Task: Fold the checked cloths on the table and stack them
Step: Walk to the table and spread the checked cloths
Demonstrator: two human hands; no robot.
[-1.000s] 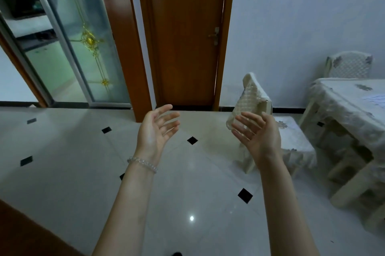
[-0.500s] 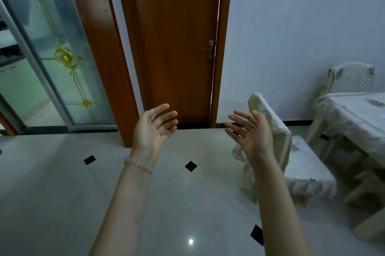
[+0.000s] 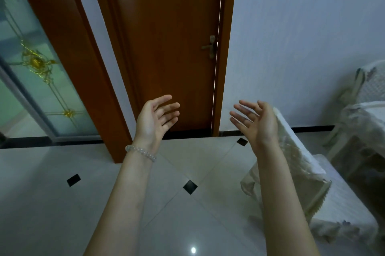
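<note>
Two bare hands are raised in front of the person, palms turned toward each other. The left hand (image 3: 155, 119) has its fingers loosely spread and holds nothing; one clear bead bracelet (image 3: 140, 152) circles its wrist. The right hand (image 3: 257, 121) is likewise spread wide and empty. Just behind the right hand stands one chair (image 3: 308, 180) under a pale lace cover. Farther right, a table (image 3: 366, 122) with a similar cover reaches the frame edge, with a second covered chair (image 3: 370, 83) behind it. No checked cloths can be made out on the visible part of the table. Ahead is one shut brown wooden door (image 3: 166, 47) with one metal handle (image 3: 209, 46). One glass sliding door (image 3: 31, 72) with gold ornament stands at left. Four small black inset tiles show in the glossy floor (image 3: 62, 214).
</note>
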